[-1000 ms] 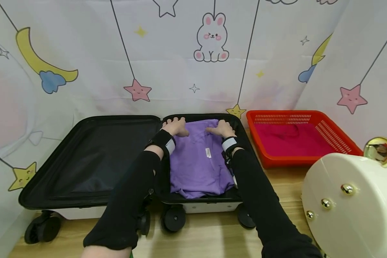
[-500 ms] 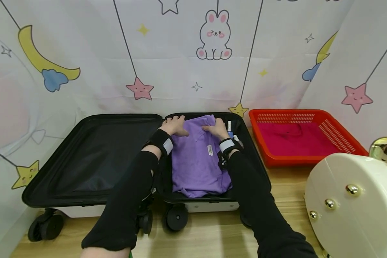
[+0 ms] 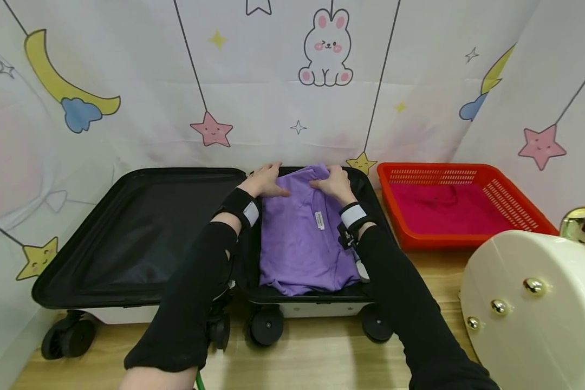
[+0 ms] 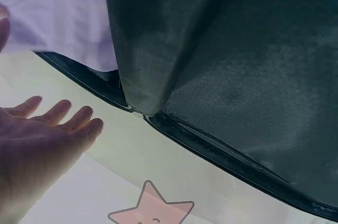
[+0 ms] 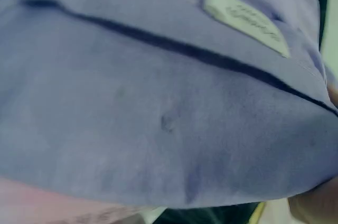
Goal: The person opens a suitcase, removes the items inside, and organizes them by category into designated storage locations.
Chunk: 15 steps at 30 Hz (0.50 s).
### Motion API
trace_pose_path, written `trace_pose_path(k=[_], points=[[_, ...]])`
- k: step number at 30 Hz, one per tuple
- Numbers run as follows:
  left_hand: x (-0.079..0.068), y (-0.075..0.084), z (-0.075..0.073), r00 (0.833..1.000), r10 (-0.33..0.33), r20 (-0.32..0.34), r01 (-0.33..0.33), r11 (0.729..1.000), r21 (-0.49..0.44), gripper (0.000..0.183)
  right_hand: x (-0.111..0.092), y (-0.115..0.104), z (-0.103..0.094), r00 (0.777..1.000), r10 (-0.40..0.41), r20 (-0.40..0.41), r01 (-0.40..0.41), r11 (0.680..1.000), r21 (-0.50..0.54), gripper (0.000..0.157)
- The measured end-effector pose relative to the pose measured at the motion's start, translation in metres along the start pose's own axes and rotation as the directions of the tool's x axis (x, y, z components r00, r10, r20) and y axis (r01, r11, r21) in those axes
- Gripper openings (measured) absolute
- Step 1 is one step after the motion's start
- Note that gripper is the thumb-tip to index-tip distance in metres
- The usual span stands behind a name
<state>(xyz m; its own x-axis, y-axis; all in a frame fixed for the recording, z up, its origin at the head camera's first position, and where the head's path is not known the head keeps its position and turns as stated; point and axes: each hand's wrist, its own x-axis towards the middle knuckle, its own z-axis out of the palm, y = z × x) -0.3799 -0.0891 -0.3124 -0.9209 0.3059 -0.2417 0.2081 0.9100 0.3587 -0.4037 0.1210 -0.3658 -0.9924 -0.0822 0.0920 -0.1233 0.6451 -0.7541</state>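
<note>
A folded purple shirt (image 3: 299,244) with a white label lies in the right half of an open black-lined suitcase (image 3: 141,233). At the shirt's far right corner, my right hand (image 3: 337,186) holds the cloth, thumb over it and fingers behind. The right wrist view shows the shirt (image 5: 158,113) close up, its edge running between thumb and fingers. My left hand (image 3: 263,181) is at the far left corner. In the left wrist view its fingers (image 4: 79,121) extend past the suitcase rim, and its thumb overlaps the purple cloth.
A small white item (image 3: 362,270) shows beside the shirt, partly under my right sleeve. To the right stands a red basket (image 3: 439,242) with magenta cloth (image 3: 443,211) inside. Nearer is a cream rounded case (image 3: 521,303) with gold studs. A printed curtain (image 3: 253,81) hangs behind.
My right hand drew the shirt's right side leftward, baring small bottles, then moved back right, and the cloth covers them again. The shirt's far edge sits higher. The left hand shifted slightly.
</note>
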Motion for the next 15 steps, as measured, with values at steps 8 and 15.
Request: trace_pose_path(k=[8, 15], points=[[0.007, -0.004, -0.014, 0.941, 0.329, -0.079, -0.338, 0.920, -0.198, 0.080, -0.008, -0.023, -0.018, 0.940, -0.303, 0.158, 0.264, 0.937, 0.227, 0.029], [0.002, 0.006, -0.027, 0.887, 0.448, -0.112, -0.460, 0.876, -0.141, 0.022, -0.018, -0.034, -0.031, 0.924, -0.351, 0.152, 0.292, 0.905, 0.310, 0.033]])
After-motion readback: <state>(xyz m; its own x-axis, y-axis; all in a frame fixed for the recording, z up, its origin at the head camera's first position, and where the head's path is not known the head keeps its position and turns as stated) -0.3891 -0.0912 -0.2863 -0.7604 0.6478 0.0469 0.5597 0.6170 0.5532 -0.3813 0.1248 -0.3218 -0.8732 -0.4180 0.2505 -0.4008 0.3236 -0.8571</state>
